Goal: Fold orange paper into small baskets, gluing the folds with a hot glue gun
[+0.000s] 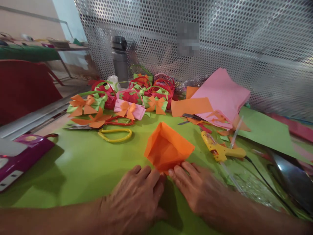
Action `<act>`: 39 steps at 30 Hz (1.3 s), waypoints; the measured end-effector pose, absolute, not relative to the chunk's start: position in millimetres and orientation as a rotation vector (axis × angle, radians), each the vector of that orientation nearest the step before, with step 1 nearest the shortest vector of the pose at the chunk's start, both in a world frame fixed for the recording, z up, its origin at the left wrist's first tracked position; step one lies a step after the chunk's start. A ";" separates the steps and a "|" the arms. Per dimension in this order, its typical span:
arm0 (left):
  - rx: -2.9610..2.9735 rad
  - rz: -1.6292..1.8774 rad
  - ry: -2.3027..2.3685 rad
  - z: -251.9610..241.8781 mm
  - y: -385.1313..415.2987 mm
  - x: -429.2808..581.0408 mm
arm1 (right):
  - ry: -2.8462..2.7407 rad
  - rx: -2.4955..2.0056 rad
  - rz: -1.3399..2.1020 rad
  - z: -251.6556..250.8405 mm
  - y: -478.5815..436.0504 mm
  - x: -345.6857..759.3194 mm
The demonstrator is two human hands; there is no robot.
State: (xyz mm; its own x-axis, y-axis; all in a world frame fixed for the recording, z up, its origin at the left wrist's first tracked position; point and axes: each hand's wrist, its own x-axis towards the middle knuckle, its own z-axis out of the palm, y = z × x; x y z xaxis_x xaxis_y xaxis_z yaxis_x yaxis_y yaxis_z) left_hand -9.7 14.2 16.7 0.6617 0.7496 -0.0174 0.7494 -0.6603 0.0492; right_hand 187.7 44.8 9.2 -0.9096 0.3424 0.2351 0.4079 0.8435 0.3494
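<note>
A folded piece of orange paper [168,143], opened out like a small pouch, stands in the middle of the green tabletop [83,166]. At its near edge my left hand [138,195] has its fingers curled together, with the thumb partly hidden. My right hand [195,186] grips the same edge from the right, thumb and fingertips pressed together on the paper. The two hands almost meet at the paper's lower corner. Beyond them lie scissors with red and yellow handles [114,136], partly under a cut orange paper bow [96,120].
Small paper bags with bows [129,109] crowd the back left, before a grey bottle [120,60]. Pink paper sheets [221,94] and a green sheet [264,129] lie back right. A yellow glue gun [218,148] with a cord lies right; a purple device [30,153] stands left.
</note>
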 end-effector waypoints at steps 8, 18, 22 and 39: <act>2.874 0.076 1.198 17.9 14.0 -12.4 | -2.892 -0.486 -0.533 22.1 46.9 192.0; 2.758 -0.076 1.182 29.3 18.4 -10.3 | -2.937 -0.565 -0.517 23.4 44.2 197.9; 2.755 -0.114 1.191 31.2 17.2 -9.3 | -2.970 -0.629 -0.489 24.6 41.9 198.7; 2.816 -0.030 1.218 20.5 14.3 -8.8 | -2.911 -0.749 -0.554 16.7 44.3 188.7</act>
